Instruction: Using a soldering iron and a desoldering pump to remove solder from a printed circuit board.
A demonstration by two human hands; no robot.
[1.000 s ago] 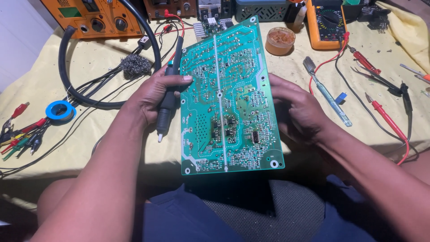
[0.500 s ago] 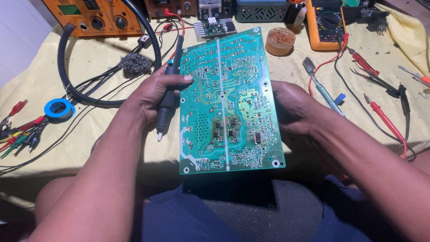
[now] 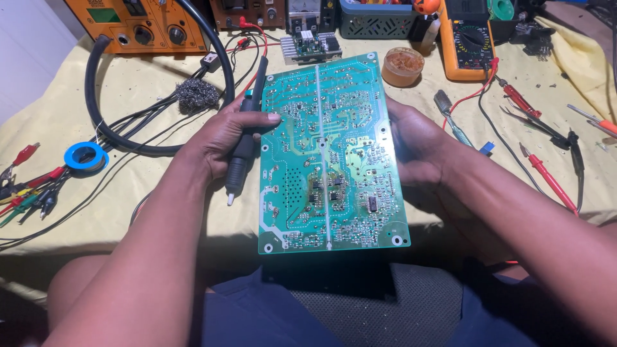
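While both hands grip the green circuit board [image 3: 331,154], it hides their fingers and the left's soldering iron [image 3: 244,141].

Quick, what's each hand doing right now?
Left hand: closed on black pen-shaped soldering iron, thumb touching green circuit board.
Right hand: holding the board's edge.

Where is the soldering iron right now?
In the head view, the soldering iron is in the left hand, tip down, against the left edge of the green circuit board.
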